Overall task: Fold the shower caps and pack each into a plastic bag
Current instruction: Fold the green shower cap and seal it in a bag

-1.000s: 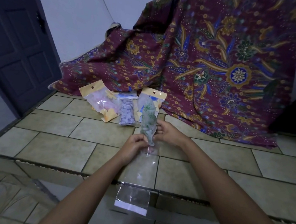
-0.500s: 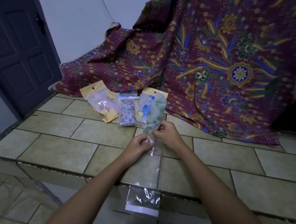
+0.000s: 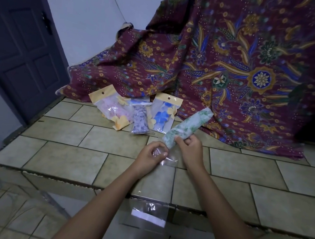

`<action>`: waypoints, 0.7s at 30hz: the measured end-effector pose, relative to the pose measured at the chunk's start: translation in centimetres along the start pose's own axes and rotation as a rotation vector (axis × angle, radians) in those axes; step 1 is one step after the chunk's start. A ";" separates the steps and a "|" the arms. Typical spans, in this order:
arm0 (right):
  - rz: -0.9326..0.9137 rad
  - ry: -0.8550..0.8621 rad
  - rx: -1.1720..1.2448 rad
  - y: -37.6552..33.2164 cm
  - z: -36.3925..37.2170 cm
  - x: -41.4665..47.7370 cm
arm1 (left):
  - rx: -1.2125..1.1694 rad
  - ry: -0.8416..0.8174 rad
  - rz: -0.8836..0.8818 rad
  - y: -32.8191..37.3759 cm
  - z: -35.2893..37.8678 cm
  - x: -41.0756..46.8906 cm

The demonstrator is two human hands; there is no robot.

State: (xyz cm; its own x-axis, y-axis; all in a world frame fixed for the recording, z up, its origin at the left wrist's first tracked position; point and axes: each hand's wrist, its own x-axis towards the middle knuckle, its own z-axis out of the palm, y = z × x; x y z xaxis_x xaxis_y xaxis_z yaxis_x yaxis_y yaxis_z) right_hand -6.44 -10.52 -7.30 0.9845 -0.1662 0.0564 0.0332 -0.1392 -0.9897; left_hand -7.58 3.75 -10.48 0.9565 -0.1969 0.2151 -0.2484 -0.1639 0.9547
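A rolled green-and-white floral shower cap (image 3: 188, 125) points up to the right, and my right hand (image 3: 189, 150) grips its lower end. My left hand (image 3: 151, 155) pinches the mouth of a long clear plastic bag (image 3: 151, 204) that hangs down toward me, its white strip near the bottom. The cap's lower tip sits at the bag's mouth between my two hands. Whether the tip is inside the bag I cannot tell.
Three packed bags lie on the tiled floor ahead: a pink one (image 3: 112, 109), a purple one (image 3: 140, 122) and a blue one (image 3: 163, 115). A maroon patterned cloth (image 3: 229, 68) drapes behind them. A dark door (image 3: 20, 41) stands at left, and a tiled step edge (image 3: 64, 180) crosses below.
The rolled cap has swung from upright to leaning right, and my right hand has shifted with it. My left hand still holds the bag's mouth.
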 end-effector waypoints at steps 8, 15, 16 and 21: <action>0.012 0.074 -0.105 0.6 0.7 -0.2 | -0.024 -0.018 -0.029 0.2 -0.1 0.0; -0.032 -0.022 -0.016 -0.1 0.2 -0.2 | -0.047 -0.026 -0.027 0.4 -0.2 -0.1; -0.016 -0.035 0.012 0.0 0.1 0.0 | -0.067 -0.023 -0.030 0.5 -0.2 -0.1; 0.025 -0.044 -0.023 -0.1 0.2 0.6 | -0.212 0.037 -0.087 0.3 -0.4 -0.2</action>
State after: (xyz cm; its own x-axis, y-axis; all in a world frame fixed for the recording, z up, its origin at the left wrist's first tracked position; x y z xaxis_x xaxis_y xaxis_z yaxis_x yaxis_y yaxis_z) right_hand -5.86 -10.40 -7.21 0.9916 -0.1264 0.0254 0.0052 -0.1576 -0.9875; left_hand -7.79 4.09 -10.18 0.9789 -0.1549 0.1333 -0.1304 0.0291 0.9910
